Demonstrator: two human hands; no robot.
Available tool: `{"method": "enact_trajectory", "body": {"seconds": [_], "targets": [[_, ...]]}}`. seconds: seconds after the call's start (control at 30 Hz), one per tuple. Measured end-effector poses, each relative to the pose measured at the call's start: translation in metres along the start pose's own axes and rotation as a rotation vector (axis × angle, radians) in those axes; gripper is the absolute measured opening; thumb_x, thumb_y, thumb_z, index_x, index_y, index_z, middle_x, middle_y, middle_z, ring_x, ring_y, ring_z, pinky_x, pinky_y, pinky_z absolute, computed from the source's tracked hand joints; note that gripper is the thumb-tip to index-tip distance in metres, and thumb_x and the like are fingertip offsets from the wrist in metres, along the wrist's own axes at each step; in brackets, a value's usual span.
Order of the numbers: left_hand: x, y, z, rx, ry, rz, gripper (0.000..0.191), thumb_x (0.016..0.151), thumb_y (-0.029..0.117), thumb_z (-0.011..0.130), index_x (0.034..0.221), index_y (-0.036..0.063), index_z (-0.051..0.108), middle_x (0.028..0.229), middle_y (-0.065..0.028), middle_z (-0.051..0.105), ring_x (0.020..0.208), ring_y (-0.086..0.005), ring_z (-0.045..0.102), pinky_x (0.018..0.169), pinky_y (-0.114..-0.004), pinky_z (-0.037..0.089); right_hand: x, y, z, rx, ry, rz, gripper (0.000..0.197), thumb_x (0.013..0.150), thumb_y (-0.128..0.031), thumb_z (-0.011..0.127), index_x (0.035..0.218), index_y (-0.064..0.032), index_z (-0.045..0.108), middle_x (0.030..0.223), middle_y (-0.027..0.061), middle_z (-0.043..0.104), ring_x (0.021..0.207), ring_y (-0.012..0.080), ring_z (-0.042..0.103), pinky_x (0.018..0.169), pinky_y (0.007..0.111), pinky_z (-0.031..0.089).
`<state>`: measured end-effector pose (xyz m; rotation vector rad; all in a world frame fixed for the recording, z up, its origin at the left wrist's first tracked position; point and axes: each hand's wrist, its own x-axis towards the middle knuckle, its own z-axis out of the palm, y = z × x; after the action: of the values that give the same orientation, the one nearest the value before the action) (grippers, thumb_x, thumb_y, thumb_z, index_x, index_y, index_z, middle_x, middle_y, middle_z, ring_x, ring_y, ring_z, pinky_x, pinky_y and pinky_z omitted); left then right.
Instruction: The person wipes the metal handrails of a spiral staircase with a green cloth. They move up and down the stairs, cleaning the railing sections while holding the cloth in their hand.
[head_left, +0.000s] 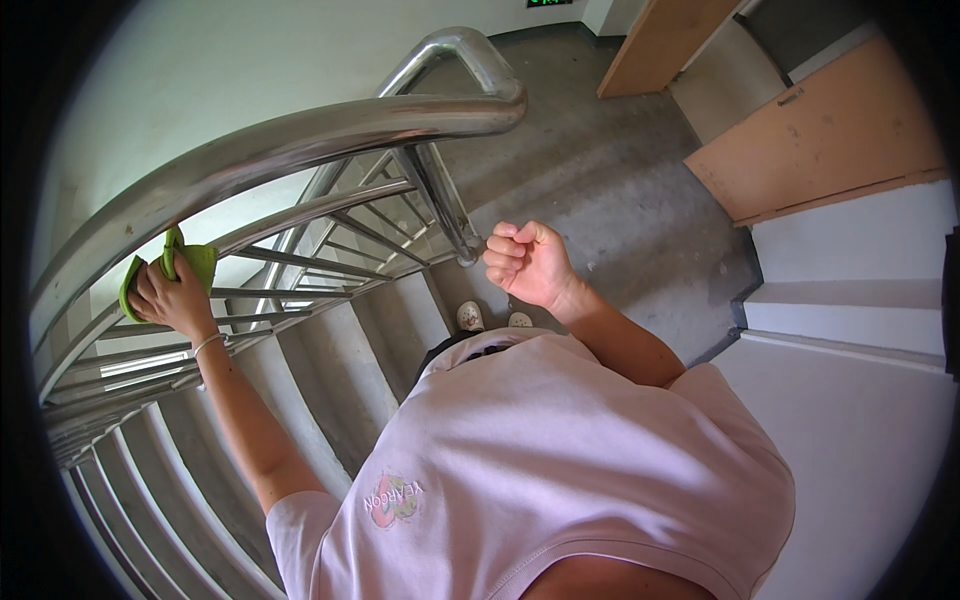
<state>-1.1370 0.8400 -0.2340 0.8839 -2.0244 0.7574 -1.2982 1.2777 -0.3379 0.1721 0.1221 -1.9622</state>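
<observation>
My left hand (166, 296), a bracelet at its wrist, grips a green cloth (196, 264) against the lower metal rail (300, 210) of the stair railing. Above that hand runs the thick, shiny top handrail (300, 139), which bends back on itself at its far end. My right hand (525, 262) is raised in front of my body with curled fingers, and nothing shows in it. It is to the right of the railing's end post (439, 199) and apart from it.
Concrete stairs (322, 375) descend at the left beneath the railing bars. My shoes (470, 316) are on the concrete landing (637, 217) beside the top step. An open wooden door (817, 135) stands at the upper right, near a white wall (847, 420).
</observation>
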Motion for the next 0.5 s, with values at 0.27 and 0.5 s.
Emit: {"method": "enact_trajectory", "body": {"seconds": [0.27,0.5], "targets": [[-0.001,0.004,0.005,-0.041,0.003,0.004,0.031,0.078,0.037,0.054,0.091,0.0097,0.061,0.11,-0.0101,0.054,0.11,-0.0358,0.036,0.096,-0.049,0.025,0.0,-0.003,-0.003,0.018,0.004,-0.013,0.004,0.073,-0.011,0.047,0.07,-0.0129,0.044,0.054,-0.006,0.03,0.048,0.0081,0.028,0.049,0.023,0.026],[0.0,0.0,-0.001,-0.034,0.017,0.005,0.031,0.078,0.037,0.053,0.091,0.0096,0.061,0.109,-0.0104,0.054,0.109,-0.0356,0.037,0.096,-0.048,0.025,0.0,-0.003,-0.001,0.064,-0.046,0.008,0.006,0.074,-0.008,0.049,0.073,-0.0136,0.048,0.054,-0.0072,0.031,0.049,0.0061,0.029,0.049,0.021,0.028]]}}
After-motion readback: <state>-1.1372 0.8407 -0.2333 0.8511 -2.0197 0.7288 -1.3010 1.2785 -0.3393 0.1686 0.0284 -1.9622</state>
